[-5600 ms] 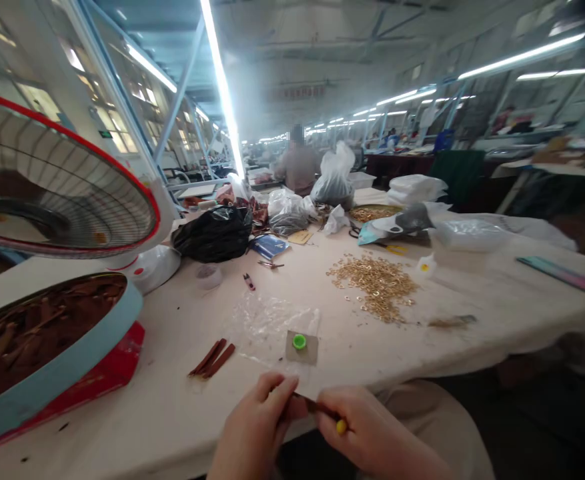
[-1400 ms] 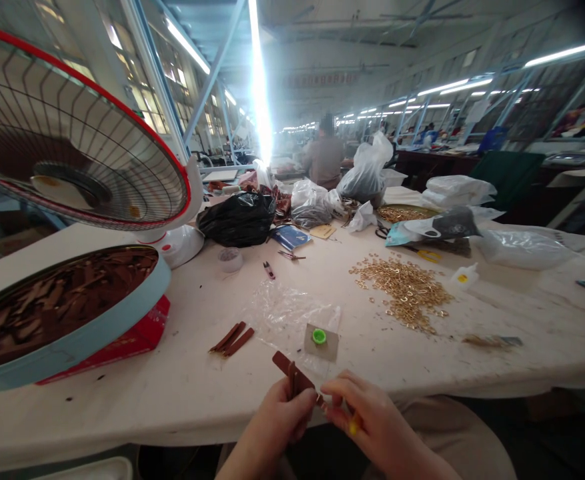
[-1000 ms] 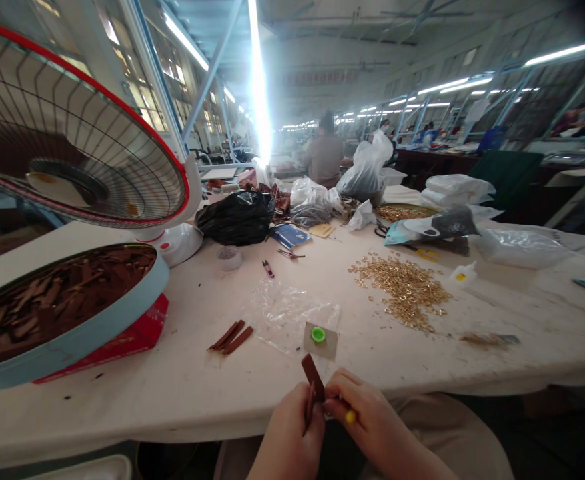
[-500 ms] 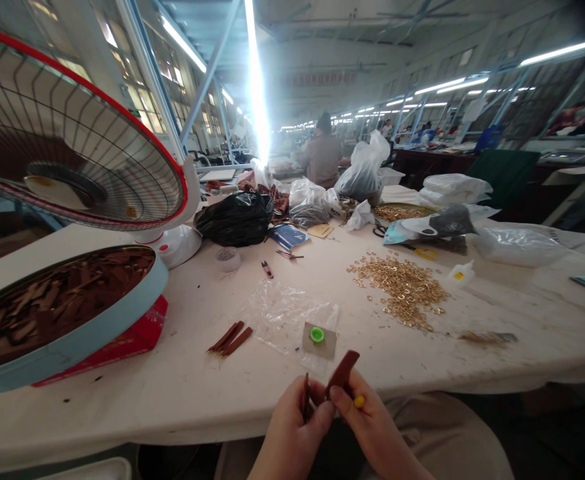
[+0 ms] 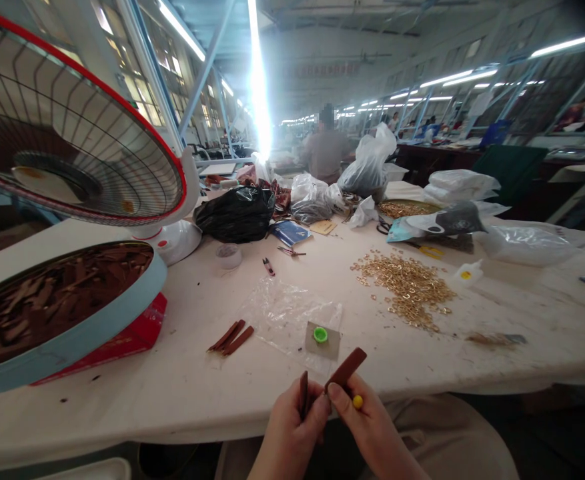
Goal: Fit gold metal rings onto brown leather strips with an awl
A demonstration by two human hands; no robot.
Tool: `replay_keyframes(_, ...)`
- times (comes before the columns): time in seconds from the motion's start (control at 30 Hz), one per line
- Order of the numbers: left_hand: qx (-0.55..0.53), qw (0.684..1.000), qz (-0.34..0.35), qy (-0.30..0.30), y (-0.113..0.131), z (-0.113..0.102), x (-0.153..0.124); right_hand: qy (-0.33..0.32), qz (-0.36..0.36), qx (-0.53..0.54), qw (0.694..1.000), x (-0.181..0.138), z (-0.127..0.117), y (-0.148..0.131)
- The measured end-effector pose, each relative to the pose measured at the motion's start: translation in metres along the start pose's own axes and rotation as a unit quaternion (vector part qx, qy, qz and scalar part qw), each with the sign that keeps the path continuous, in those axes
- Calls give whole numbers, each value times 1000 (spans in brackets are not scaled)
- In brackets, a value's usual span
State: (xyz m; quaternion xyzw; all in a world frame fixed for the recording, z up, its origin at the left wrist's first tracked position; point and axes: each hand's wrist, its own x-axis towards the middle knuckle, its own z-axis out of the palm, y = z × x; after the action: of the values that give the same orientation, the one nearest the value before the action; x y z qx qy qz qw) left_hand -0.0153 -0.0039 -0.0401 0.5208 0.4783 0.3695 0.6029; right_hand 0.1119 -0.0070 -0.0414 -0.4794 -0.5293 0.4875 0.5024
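Both hands meet at the table's front edge. My left hand (image 5: 292,420) is closed round a dark brown leather strip (image 5: 304,392), which sticks up beside the thumb. A wider brown leather strap piece (image 5: 347,367) slants up to the right from between the hands. My right hand (image 5: 372,423) pinches it between thumb and fingers, and the left fingertips meet its lower end. A yellow knob (image 5: 357,401) pokes out of the right hand; the rest of that item is hidden. Just beyond lies a grey square with a green cap (image 5: 320,335) on it. Several brown straps (image 5: 237,341) lie to the left.
A round tray (image 5: 142,313) full of brown strips rests on a red box (image 5: 147,333) at left, by a large fan (image 5: 182,180). Gold rings (image 5: 407,287) are heaped at right, near a small white bottle (image 5: 469,273). Snips (image 5: 269,267) and a black bag (image 5: 237,215) lie farther back.
The strap piece between my hands leans further to the right and shows more of its length. Both hands keep their grip. The view has shifted slightly.
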Motion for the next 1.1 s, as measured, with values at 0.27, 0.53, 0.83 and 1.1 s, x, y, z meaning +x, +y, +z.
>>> replay_keyframes(0.27,-95,995,-32,6,1,-2,10,-7,121,113,986,4,5,11)
replay_keyframes(0.53,-108,990,-59,76,5,2,15,-4,123,78,989,16,-3,8)
replay_keyframes(0.83,-145,977,-97,120,-23,-6,46,187,16,5,982,69,-43,9)
replay_keyframes(1.1,-166,963,-89,194,-23,-11,64,206,-15,-48,977,97,-34,26)
